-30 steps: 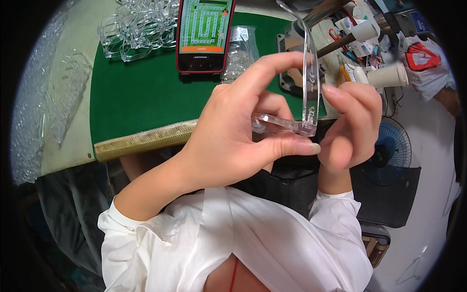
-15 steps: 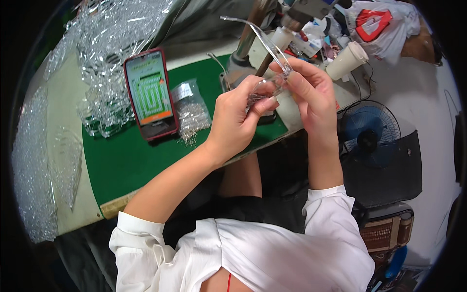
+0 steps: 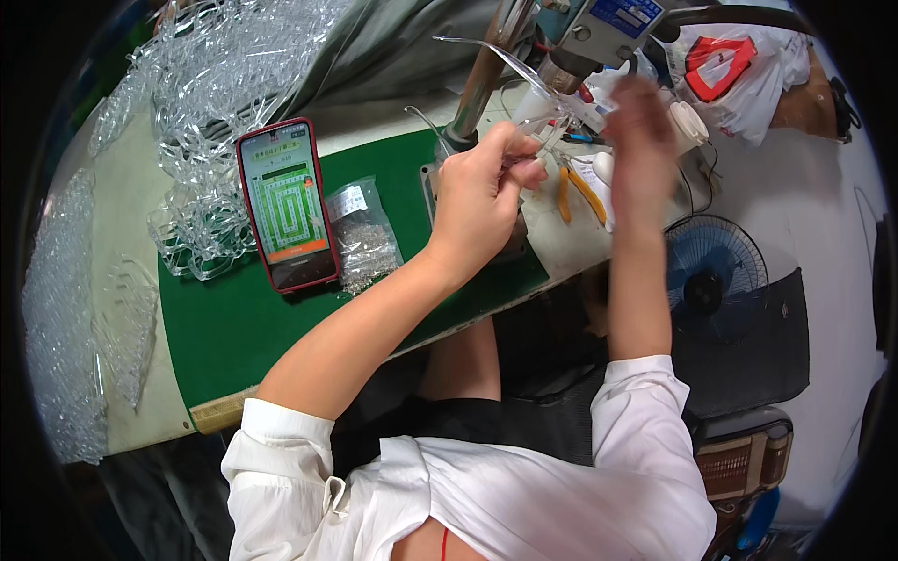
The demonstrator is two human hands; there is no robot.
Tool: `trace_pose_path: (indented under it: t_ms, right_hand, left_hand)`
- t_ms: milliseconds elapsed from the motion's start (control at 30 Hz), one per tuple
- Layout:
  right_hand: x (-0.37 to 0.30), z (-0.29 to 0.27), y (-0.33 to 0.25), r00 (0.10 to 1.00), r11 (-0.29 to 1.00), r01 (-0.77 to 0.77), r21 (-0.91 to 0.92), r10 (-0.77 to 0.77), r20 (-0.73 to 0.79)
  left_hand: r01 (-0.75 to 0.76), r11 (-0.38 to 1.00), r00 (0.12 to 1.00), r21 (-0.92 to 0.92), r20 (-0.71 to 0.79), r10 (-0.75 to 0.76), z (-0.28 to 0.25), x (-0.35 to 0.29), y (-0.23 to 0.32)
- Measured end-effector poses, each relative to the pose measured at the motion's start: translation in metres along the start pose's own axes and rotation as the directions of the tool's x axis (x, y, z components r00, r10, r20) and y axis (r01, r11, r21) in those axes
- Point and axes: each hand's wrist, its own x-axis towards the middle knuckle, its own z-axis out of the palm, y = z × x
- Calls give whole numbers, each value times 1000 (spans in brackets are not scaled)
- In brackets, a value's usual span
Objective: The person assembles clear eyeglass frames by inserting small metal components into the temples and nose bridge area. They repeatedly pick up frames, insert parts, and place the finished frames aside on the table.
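Note:
My left hand [image 3: 479, 201] pinches a clear plastic eyeglass frame [image 3: 513, 62] above the green mat [image 3: 220, 346]. One thin temple arm of it sticks up past the fingers, and part of the frame is hidden inside the hand. My right hand [image 3: 644, 140], apart from the frame, is smeared by motion over the cluttered right side of the table. Closest to it are orange-handled pliers [image 3: 586, 194] and a pale cup [image 3: 689, 125]. Whether its fingers hold anything cannot be made out.
A metal column [image 3: 493, 70] carries a machine head [image 3: 613, 33] beyond my hands. On the left lie a red-cased phone [image 3: 286, 206], a bag of small metal parts [image 3: 363, 234] and heaped clear frame pieces [image 3: 224, 65]. A fan [image 3: 711, 266] stands at the right.
My right hand has let go of the eyeglass frame and moved up and to the right. The left hand keeps hold of it. The pliers have come into sight.

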Motion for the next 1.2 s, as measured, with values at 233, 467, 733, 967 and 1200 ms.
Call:
trace_pose_path:
  t_ms: [233,467,733,967,1200]
  right_hand:
    - [84,-27,-100,834,721,27,692,-397,382]
    - [41,-13,-75,812,727,498,472,-583,42]
    - [-26,37,-47,894,884,448,136,-446,-45]
    - [-132,129,14,375,741,671,-15,-322,870]
    - [-88,126,21,660,748,621,-235,-337,671]
  left_hand:
    - [-26,1000,999,16,-28,27,-2,1,-2]
    - [-59,992,998,108,13,58,-5,7,5]
    - [-91,964,992,250,112,64,-88,-75,78]
    - [175,928,964,330,-248,-94,-191,-177,131]
    - [113,484,983,868,-169,73,-232,-192,149]
